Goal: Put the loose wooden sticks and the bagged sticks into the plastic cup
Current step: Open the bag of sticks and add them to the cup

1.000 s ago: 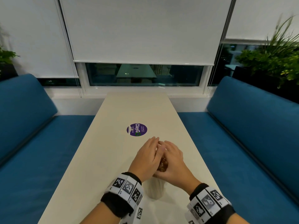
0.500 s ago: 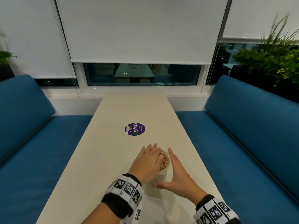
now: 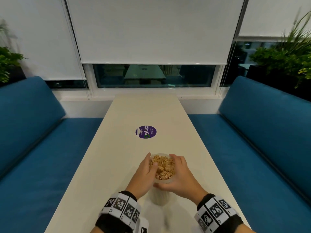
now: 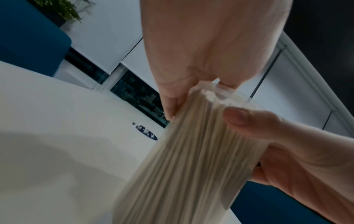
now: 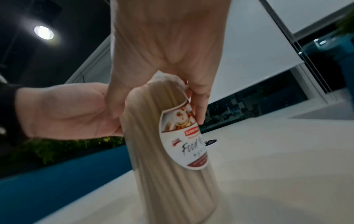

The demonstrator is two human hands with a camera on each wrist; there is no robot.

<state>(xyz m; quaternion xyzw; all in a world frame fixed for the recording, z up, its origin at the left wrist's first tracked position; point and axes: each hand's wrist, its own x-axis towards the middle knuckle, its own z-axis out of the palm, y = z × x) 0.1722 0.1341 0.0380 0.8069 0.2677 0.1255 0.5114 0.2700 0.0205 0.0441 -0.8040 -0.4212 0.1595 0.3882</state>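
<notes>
A clear plastic cup point(image 3: 159, 197) stands on the cream table point(image 3: 117, 165), packed with upright wooden sticks point(image 3: 162, 167) whose ends show at the rim. My left hand point(image 3: 145, 170) curls round the left side of the rim, thumb lying on the stick ends. My right hand point(image 3: 181, 174) wraps the right side, thumb on the near wall. In the left wrist view, the right hand's thumb point(image 4: 237, 116) presses the cup point(image 4: 191, 151). The right wrist view shows the cup's oval label point(image 5: 185, 136). I cannot tell bagged sticks from loose ones.
A round purple sticker point(image 3: 145, 132) lies on the table beyond the cup. Blue bench seats point(image 3: 50, 165) flank the table on both sides, with a window and white blinds point(image 3: 151, 31) at the far end. Plants point(image 3: 286, 61) stand behind the right bench.
A second ago both hands lay over the top of the cup. The right hand then opened out beside it. Now both hands hold the rim and the stick ends are uncovered.
</notes>
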